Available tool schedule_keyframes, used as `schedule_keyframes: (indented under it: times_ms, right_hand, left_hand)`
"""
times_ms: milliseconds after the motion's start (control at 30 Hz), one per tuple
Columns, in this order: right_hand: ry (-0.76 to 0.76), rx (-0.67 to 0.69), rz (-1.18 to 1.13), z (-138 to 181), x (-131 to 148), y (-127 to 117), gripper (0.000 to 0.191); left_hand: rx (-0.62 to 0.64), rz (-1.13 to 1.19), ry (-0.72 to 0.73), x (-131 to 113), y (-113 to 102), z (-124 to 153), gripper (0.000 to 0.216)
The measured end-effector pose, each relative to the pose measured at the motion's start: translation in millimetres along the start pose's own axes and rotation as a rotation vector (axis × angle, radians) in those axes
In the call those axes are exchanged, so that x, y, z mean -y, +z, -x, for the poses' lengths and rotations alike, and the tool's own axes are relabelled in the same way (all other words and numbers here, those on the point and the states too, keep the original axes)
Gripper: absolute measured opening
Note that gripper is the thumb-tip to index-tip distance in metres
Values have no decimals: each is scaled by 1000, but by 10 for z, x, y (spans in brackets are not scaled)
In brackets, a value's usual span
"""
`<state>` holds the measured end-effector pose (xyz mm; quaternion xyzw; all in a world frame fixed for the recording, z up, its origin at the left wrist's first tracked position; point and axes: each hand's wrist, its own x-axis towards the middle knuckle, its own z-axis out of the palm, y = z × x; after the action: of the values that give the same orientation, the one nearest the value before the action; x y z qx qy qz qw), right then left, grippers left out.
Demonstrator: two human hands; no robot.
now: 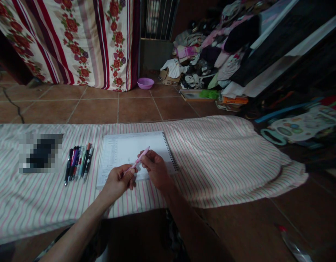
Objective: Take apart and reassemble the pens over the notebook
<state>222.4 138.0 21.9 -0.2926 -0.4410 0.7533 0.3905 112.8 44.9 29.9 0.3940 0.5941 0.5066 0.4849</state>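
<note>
A pink pen [139, 158] is held at a slant between both my hands, over a white spiral notebook [129, 143]. My left hand [120, 180] pinches its lower end, and the fingers of my right hand [154, 167] close round the upper part near the tip. The notebook lies on a striped cloth, its wire binding on the right side; printed lines run down the left of the page, too small to read. To the left of the notebook, several pens [78, 162] of different colours lie side by side.
The striped cloth [219, 156] covers a low surface. A blurred dark object [42, 153] lies at its left. Beyond are a tiled floor [99, 105], a purple basin [145, 83], a floral curtain [72, 40] and a heap of clothes [211, 51]. A plastic toy [301, 123] stands at right.
</note>
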Motion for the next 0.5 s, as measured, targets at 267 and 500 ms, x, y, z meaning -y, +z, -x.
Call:
schedule_keyframes:
  times_ms: [267, 500]
  right_hand:
    - [58, 30, -32, 33, 40, 24, 28]
    - [52, 33, -12, -7, 62, -56, 24]
  left_hand:
    - [7, -12, -15, 39, -33, -28, 29]
    - [34, -50, -2, 88, -55, -27, 32]
